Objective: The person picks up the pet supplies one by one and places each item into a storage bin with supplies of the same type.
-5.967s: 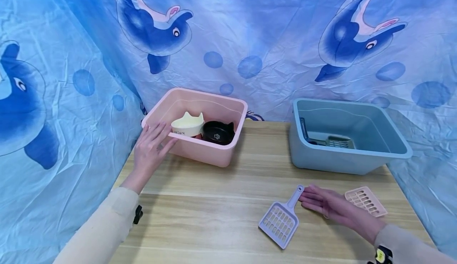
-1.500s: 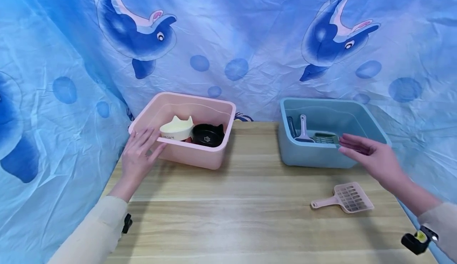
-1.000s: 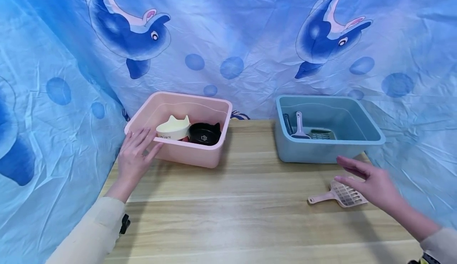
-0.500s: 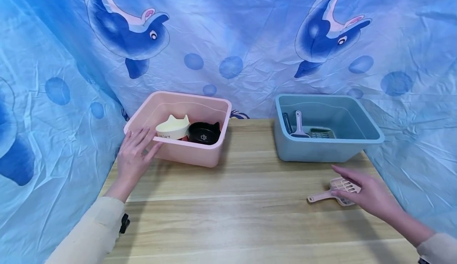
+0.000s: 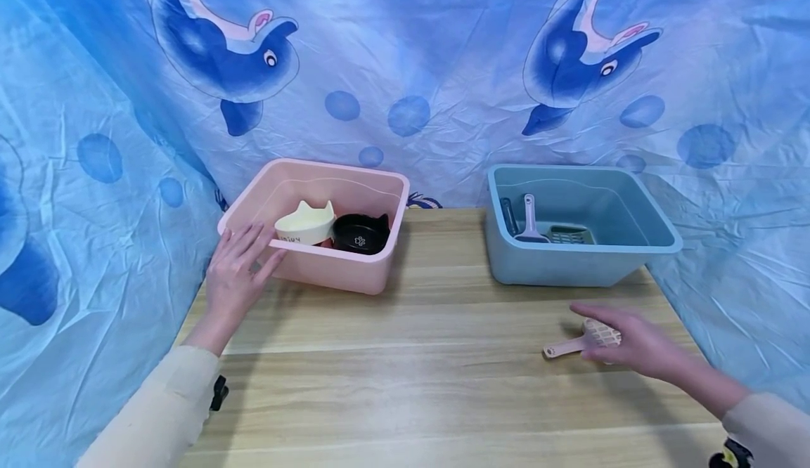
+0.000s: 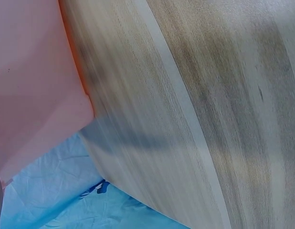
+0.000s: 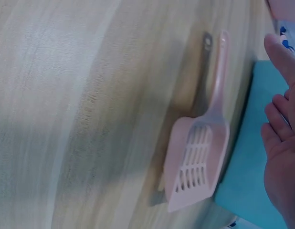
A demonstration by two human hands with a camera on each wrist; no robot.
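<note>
My left hand [image 5: 235,271] rests with extended fingers on the near left rim of a pink bin [image 5: 323,271]. Inside that bin are a cream cat-eared bowl [image 5: 306,225] and a black cat-eared bowl [image 5: 359,233]. A pink slotted litter scoop [image 5: 566,346] lies on the table at the right. Over its slotted end hovers my right hand [image 5: 639,341], fingers spread and holding nothing; part of the scoop is hidden. The right wrist view shows the whole scoop [image 7: 195,157] apart from my right hand [image 7: 283,129].
Behind the scoop stands a blue bin [image 5: 569,265]. In it are a lavender scoop [image 5: 530,218], a dark green slotted scoop [image 5: 569,235] and a dark handle [image 5: 509,216]. A blue dolphin-print curtain [image 5: 468,67] encloses the wooden table [image 5: 405,369] at the back and sides.
The lavender scoop, earlier on the table, is now in the blue bin. My right hand has come down from that bin to over the pink scoop. My left hand stays on the rim.
</note>
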